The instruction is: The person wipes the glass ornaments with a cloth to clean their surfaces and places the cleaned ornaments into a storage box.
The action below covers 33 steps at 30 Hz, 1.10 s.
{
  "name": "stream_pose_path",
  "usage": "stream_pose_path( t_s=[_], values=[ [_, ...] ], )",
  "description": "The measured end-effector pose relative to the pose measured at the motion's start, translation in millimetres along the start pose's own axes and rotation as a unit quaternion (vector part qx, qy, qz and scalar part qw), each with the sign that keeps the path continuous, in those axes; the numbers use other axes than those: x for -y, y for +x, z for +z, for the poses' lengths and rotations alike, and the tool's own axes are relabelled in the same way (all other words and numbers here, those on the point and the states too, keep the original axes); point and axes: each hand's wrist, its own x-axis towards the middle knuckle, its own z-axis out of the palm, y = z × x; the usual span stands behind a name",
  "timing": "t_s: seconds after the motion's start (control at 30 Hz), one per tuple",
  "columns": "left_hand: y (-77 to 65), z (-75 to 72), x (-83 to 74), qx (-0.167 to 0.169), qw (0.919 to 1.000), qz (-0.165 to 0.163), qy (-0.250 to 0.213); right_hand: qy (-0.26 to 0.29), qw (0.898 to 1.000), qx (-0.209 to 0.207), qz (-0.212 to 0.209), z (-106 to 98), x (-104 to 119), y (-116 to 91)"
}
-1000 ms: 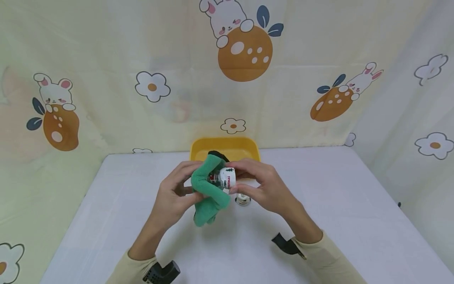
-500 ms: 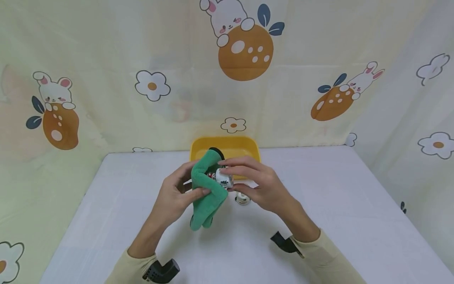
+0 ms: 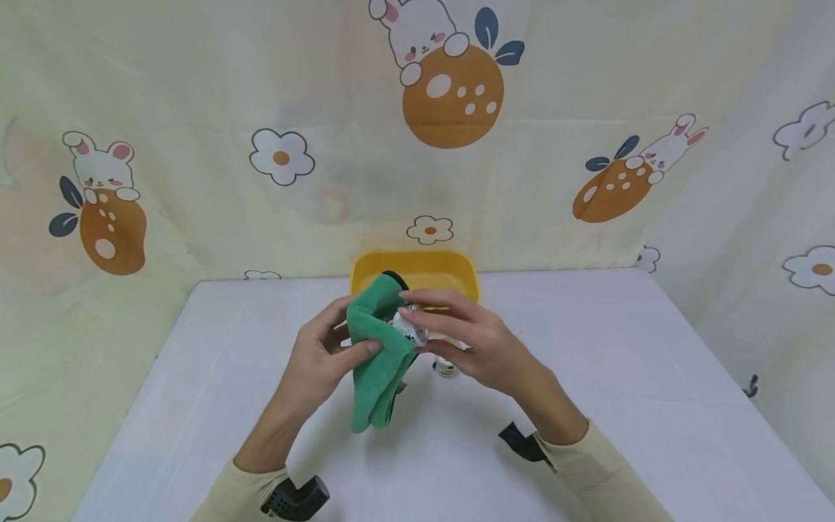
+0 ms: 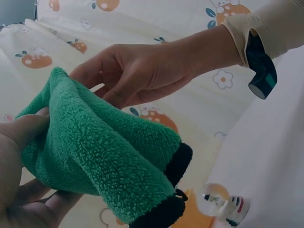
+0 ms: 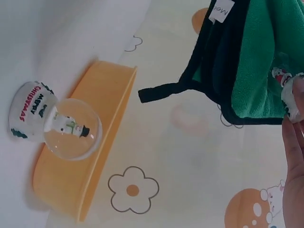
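"What do your hands hold?"

"Your left hand (image 3: 321, 362) grips one green cloth (image 3: 378, 380); your right hand (image 3: 492, 344) pinches the white base (image 3: 408, 330) of a snow globe (image 5: 287, 92) nestled in its fold."

"Anything farther off?"

"A second globe (image 5: 52, 121), snowman (image 5: 69, 125) inside, stands on the table (image 3: 228, 362) before one yellow tray (image 3: 430, 267). Your hands partly cover that tray, so I can't vouch for its contents."

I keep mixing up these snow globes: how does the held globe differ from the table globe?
The held globe is tilted in the right hand; the table globe stands upright on the table. The held globe's figure shows red and white; the table globe's is a snowman in a black hat. Cloth partly covers the held globe; the table globe is uncovered. Both have white bases with dark markings.
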Motion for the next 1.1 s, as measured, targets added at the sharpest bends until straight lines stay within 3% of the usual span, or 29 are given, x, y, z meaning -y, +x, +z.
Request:
stream_pose_path(
  t_s=[0.23,0.47,0.8,1.1],
  values=[
    [-0.6,-0.2,0.7,-0.001,1.0,0.006,-0.007,-0.021,1.0,0.019,0.0,-3.8,3.7,0.3],
    [-0.6,0.0,0.5,0.009,0.9991,0.04,-0.013,-0.028,1.0,-0.007,0.001,-3.0,6.2,0.3],
    [-0.8,1.7,-2.7,0.015,0.9951,0.098,0.002,0.011,0.996,-0.055,0.07,2.7,7.6,-2.2],
    [0.0,5.9,-1.3,0.009,0.9898,0.135,0.044,0.047,0.989,-0.057,0.128,1.4,7.9,-3.7]
  ],
)
